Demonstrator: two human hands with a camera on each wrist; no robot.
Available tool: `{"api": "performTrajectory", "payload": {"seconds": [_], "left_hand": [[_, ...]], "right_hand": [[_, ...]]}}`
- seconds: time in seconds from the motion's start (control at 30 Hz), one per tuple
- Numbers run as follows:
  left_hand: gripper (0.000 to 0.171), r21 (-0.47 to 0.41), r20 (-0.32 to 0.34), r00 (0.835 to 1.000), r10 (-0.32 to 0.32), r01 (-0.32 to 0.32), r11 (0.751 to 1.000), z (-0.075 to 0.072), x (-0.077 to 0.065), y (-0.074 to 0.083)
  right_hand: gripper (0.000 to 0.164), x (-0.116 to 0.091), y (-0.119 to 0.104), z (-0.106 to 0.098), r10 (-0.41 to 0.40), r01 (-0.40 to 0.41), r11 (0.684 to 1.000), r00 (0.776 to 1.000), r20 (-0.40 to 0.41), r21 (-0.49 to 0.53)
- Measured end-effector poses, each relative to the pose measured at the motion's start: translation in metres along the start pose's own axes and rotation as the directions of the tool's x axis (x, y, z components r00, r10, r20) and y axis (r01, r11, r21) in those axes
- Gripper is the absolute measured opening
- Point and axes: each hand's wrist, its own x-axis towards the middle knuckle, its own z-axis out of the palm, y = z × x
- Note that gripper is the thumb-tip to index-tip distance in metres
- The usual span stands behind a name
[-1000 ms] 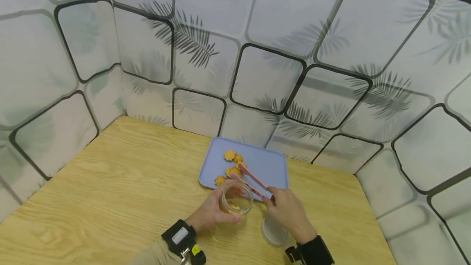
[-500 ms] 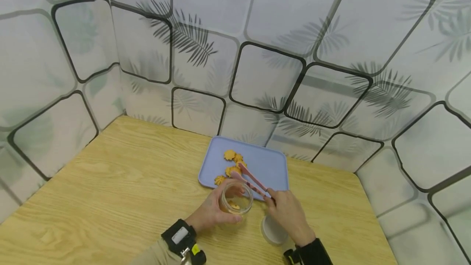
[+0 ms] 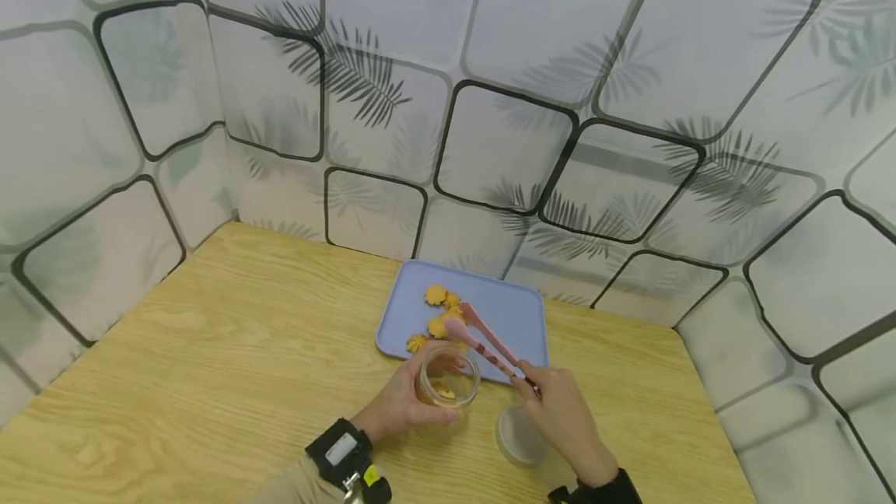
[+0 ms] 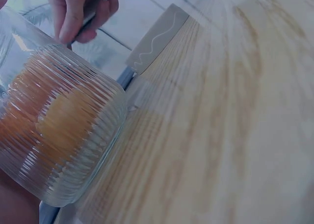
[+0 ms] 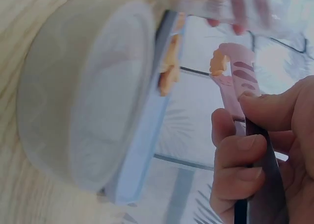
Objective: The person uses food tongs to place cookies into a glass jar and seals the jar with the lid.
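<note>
My left hand (image 3: 397, 408) grips a ribbed clear glass jar (image 4: 105, 121), its mouth tilted toward the head camera. Orange-yellow cookies (image 4: 68, 118) show through its wall. In my right hand (image 3: 565, 420) is a pair of pink tongs (image 3: 493, 347) with dark handles. The right wrist view shows one small cookie (image 5: 218, 63) between the tongs' tips. These tips hang over the near left part of a blue tray (image 3: 507, 317), just beyond the jar. Several scalloped cookies (image 3: 435, 295) lie on the tray's left side.
A round whitish lid (image 3: 520, 435) lies on the wooden table (image 3: 231, 348), close to my right wrist and right of the jar. Behind the tray, a patterned wall covering (image 3: 378, 212) rises from the table's back edge.
My right hand has moved slightly right and toward me. The tongs' tips have lifted off the cookie cluster with a cookie between them. My left hand and the jar have stayed nearly still.
</note>
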Motion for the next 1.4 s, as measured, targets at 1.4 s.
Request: {"api": "performTrajectory", "payload": {"seconds": [1.4], "left_hand": [[0.079, 0.089, -0.024, 0.998, -0.055, 0.057, 0.994, -0.010, -0.003, 0.008]], "right_hand": [[0.035, -0.070, -0.013, -0.030, -0.403, 0.419, 0.907, 0.890, -0.215, 0.032]]}}
